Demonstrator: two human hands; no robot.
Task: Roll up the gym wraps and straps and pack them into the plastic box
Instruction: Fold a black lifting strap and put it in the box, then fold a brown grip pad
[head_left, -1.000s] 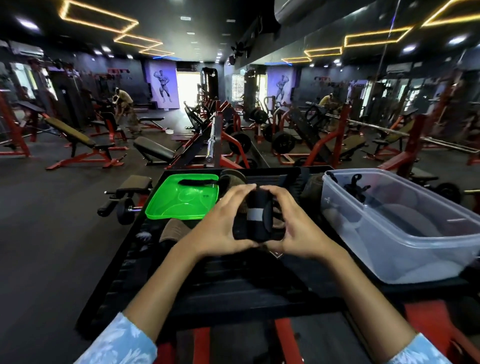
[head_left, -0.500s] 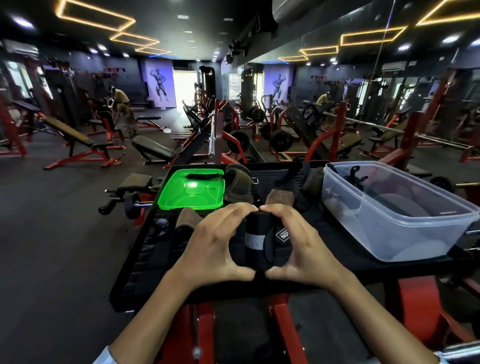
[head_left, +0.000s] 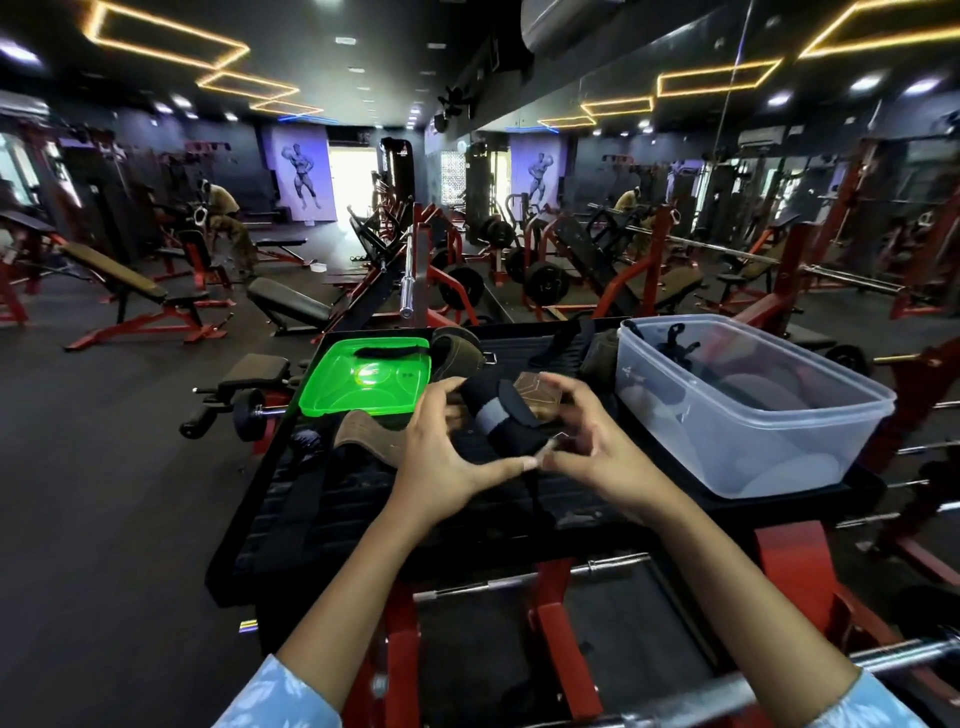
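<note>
Nearest the camera: two forearms in pale blue patterned sleeves (head_left: 291, 699) reach forward over a red frame (head_left: 558, 623) and a steel bar (head_left: 530, 574).
Platform: a black ribbed platform (head_left: 322, 519) carries everything, raised above the dark gym floor.
Left hand: the left hand (head_left: 447, 457) curls its fingers and thumb round the left side of a rolled black wrap (head_left: 498, 421), thumb stretched right beneath it.
Right hand: the right hand (head_left: 597, 447) is motion-blurred; its curled fingers reach the right side of the same roll and its thumb meets the left thumb, so it seems to grasp the roll too.
Rolled wrap: held just above the middle of the platform, tilted, with a grey band across it and a loose black tail hanging down toward the platform.
Left of the hands: a brown strap (head_left: 363, 431) lies on the platform, just near of a green lid (head_left: 363, 379).
On the lid: a black strip (head_left: 389, 352) lies along its far edge.
Behind the roll: a brown pad (head_left: 540, 392) and an olive wrap (head_left: 457, 353) lie on the platform.
Right side: a clear plastic box (head_left: 753, 415) stands open on the platform with a dark strap (head_left: 675, 340) at its far end.
Far: benches and weight racks fill the room.
</note>
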